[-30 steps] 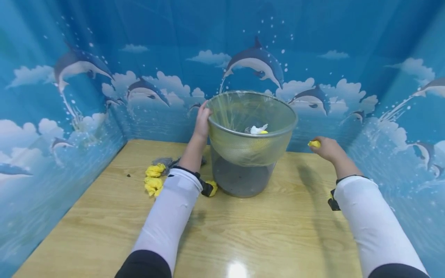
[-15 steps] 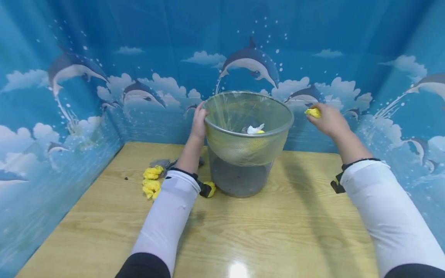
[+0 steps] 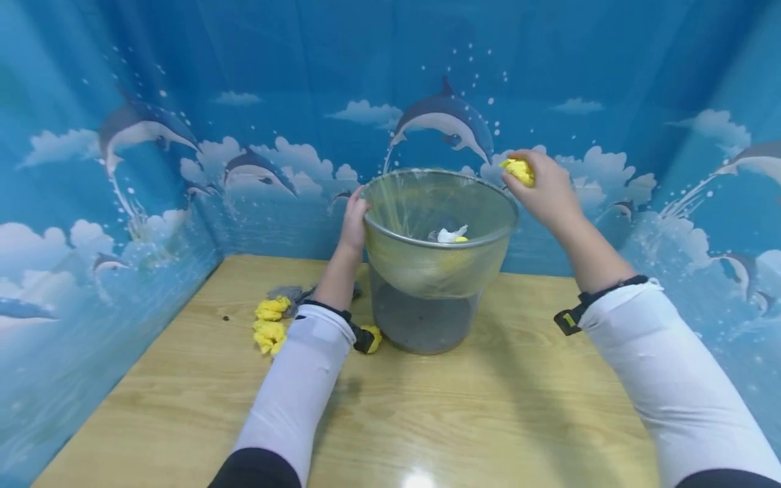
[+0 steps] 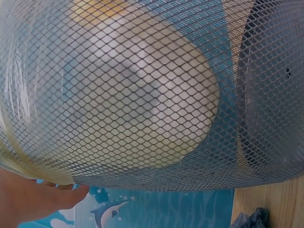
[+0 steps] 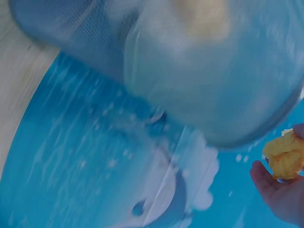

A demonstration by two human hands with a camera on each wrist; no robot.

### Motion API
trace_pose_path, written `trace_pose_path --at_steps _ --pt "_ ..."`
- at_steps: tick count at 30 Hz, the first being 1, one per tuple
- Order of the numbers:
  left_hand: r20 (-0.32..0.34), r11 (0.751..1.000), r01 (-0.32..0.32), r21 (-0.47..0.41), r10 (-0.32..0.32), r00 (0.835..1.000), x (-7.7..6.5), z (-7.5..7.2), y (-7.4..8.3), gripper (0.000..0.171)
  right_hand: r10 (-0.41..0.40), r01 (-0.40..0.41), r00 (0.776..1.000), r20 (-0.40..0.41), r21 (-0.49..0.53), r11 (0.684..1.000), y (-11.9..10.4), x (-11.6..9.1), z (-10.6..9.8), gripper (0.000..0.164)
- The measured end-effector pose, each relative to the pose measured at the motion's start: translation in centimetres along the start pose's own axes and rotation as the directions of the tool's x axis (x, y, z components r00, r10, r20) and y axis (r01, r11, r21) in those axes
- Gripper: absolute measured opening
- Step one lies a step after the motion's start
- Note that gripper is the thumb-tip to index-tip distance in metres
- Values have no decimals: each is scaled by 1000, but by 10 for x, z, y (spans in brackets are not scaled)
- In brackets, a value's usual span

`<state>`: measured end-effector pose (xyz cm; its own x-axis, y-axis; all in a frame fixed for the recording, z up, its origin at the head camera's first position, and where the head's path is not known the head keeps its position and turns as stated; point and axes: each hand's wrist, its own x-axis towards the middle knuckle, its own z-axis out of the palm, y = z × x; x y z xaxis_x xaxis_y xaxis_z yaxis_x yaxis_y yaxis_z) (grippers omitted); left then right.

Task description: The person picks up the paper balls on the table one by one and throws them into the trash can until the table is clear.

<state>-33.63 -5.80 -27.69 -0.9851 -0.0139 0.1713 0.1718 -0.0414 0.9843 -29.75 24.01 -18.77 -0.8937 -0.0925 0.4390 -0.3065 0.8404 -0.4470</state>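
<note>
A mesh wastebasket (image 3: 427, 318) with a thin yellowish liner stands on the table. White, grey and yellow crumpled pieces (image 3: 450, 235) lie inside the liner. My left hand (image 3: 354, 220) grips the basket's rim at its left side; the left wrist view shows fingers (image 4: 71, 194) against the mesh. My right hand (image 3: 549, 191) pinches a crumpled yellow paper ball (image 3: 519, 172) just above and right of the rim. In the right wrist view that yellow ball sits between thumb and fingers, beside the blurred basket.
Crumpled yellow pieces (image 3: 268, 333) and grey ones (image 3: 287, 293) lie on the table (image 3: 183, 407) left of the basket, partly behind the left forearm. Another yellow piece (image 3: 374, 339) shows near the basket's base. A blue dolphin-print curtain (image 3: 274, 81) surrounds the table.
My right hand has risen and moved left with the yellow paper ball, from beyond the basket's right side to beside its rim. My left hand stays on the rim.
</note>
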Motion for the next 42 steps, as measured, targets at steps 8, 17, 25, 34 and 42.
trace_pose_path --at_steps 8,17,25,34,42 --pt "-2 1000 2 -2 -2 1000 1 0 0 68 -71 71 997 -2 107 992 -24 -4 15 52" --pt "0 1000 14 -13 -14 1000 2 -1 2 68 -158 154 987 15 159 975 -35 4 28 51" --pt "4 1000 4 -7 -4 1000 0 0 1 69 -203 190 976 82 144 971 -40 6 35 59" --pt "-6 1000 -8 -1 8 1000 0 1 1 69 -164 146 983 79 195 970 -37 4 28 72" --pt "-3 1000 1 -7 -1 1000 1 1 2 69 -94 76 992 81 206 976 -22 0 17 72"
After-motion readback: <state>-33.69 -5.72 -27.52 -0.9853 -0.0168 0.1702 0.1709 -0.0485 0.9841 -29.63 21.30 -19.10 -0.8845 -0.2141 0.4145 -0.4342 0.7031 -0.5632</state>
